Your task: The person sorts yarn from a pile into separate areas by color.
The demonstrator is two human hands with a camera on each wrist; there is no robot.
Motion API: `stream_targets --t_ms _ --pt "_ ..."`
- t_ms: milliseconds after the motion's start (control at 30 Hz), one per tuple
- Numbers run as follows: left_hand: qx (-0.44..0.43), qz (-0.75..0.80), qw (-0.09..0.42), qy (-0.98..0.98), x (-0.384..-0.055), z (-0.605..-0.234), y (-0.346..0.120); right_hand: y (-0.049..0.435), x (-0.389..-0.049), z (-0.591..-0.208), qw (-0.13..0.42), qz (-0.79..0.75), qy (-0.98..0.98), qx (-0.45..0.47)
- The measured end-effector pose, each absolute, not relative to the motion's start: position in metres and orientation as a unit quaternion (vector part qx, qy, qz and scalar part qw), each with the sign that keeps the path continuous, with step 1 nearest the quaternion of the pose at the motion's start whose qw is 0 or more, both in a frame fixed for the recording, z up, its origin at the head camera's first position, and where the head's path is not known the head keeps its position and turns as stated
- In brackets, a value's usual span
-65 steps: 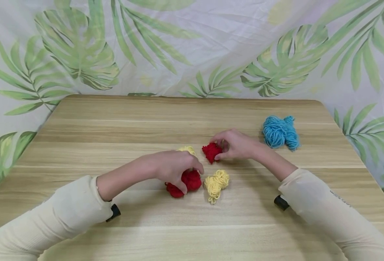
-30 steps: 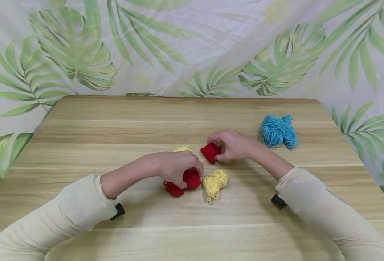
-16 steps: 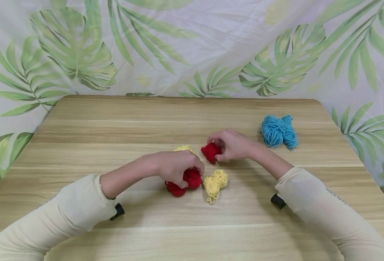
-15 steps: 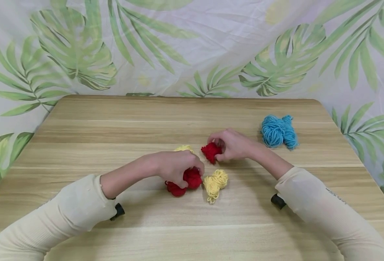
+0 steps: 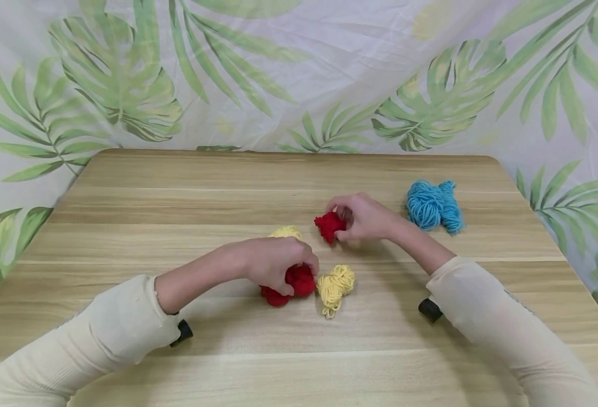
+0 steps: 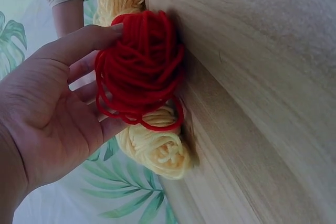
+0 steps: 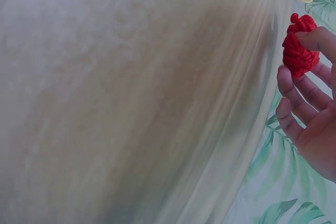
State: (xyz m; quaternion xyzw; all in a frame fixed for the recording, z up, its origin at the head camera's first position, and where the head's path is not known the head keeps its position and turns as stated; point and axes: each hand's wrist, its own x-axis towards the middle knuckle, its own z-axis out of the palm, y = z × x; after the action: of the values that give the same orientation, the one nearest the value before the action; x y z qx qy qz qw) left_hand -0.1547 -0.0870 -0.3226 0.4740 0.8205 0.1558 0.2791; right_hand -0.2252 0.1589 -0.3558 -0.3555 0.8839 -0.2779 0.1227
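Observation:
My left hand [image 5: 278, 261] grips a red yarn skein [image 5: 300, 280], thumb on the near side and fingers over the far side. Loose loops hang from this red skein [image 6: 142, 66] in the left wrist view. My right hand [image 5: 362, 216] pinches a smaller red yarn bundle [image 5: 329, 226] between thumb and fingers, and shadow shows on the table below it. In the right wrist view this small bundle [image 7: 300, 48] sits at the fingertips. One yellow skein [image 5: 336, 288] lies just right of the left hand's yarn. Another yellow skein [image 5: 286, 232] is partly hidden behind the left hand.
A blue yarn skein [image 5: 433, 205] lies at the back right of the wooden table [image 5: 202, 192], beyond the right forearm. A leaf-print cloth [image 5: 329, 68] hangs behind the table's far edge.
My right hand has risen slightly and away from me with the small red bundle. My left hand keeps its grip on the red skein, which has shifted a little to the right.

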Motion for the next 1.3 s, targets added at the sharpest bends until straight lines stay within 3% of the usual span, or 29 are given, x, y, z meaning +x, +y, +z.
stream_targets --t_ms 833,1300 --pt "0.472 0.122 0.223 0.844 -0.144 -0.317 -0.103 0.153 -0.253 -0.358 0.099 -0.296 0.909 -0.276" --pt "0.457 0.138 0.243 0.844 -0.141 -0.320 -0.103 0.149 -0.270 -0.360 0.087 -0.299 0.926 -0.212"
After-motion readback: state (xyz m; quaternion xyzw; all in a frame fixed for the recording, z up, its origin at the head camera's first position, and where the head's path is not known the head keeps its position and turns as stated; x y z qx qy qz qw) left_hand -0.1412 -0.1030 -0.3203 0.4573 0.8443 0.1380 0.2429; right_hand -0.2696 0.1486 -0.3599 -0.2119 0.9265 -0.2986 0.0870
